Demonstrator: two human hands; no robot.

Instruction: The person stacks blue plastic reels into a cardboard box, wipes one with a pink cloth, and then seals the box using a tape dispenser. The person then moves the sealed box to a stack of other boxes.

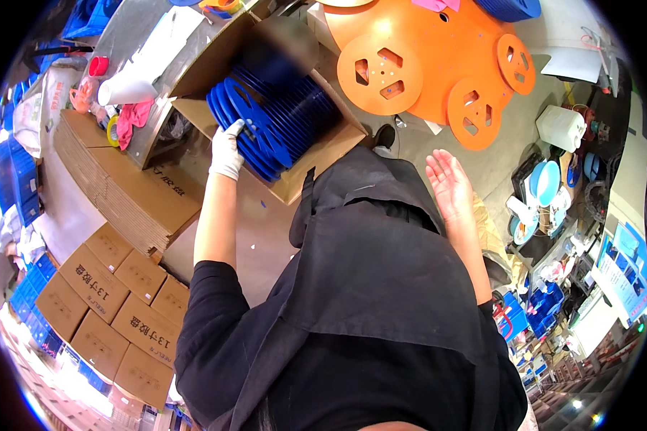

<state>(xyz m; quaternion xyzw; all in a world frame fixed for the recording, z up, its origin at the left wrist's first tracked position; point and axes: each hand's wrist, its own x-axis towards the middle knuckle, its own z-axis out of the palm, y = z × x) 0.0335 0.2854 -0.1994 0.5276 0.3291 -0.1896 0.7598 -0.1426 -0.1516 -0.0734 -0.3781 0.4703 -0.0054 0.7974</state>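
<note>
The gloved left hand touched the rim of the nearest blue reel; whether its fingers were clamped, I could not tell. The reel leaned in an open carton whose edge ran just beside that hand. The bare right hand was spread and held nothing, with grey floor between it and an orange disc ahead. Left of and behind the left hand, stacked cartons bore dark printed characters.

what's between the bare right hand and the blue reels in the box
In the head view, between the right hand and the blue reels lie grey floor, a dark shoe beside the black apron, and the cardboard box's side.
</note>
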